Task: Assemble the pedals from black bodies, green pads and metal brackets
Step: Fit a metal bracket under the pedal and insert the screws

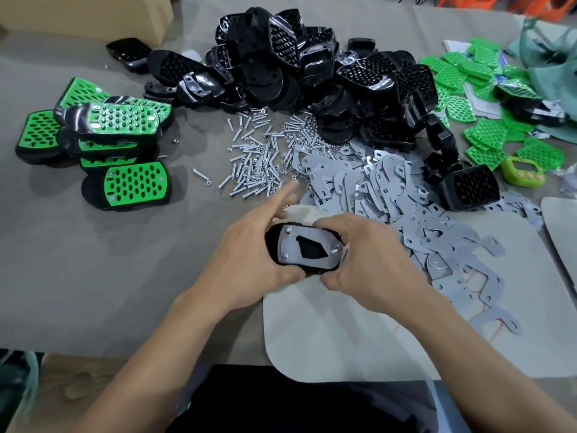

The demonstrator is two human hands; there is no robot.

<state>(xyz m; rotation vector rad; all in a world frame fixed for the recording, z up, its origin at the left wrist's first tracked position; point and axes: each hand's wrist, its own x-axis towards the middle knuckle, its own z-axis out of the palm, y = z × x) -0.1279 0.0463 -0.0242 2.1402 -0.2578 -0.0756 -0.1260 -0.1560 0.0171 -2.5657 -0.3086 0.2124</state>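
Observation:
A black pedal body [271,245] is held in front of me over a pale mat, underside up. A grey metal bracket [292,246] lies on it with nuts at its corners. My left hand [249,260] grips the body's left end, index finger stretched forward. My right hand [368,260] grips its right end, thumb under the bracket's near edge. Finished pedals with green pads [125,120] lie stacked at the left. Loose black bodies [281,57] are heaped at the back, green pads [487,132] at the right, metal brackets [390,189] in the middle right.
Screws and nuts [259,157] are scattered in the table's middle. A pale mat [312,339] lies under my hands, another [562,232] at the right edge. A cardboard box [93,14] stands at the back left, a green timer [524,171] at the right.

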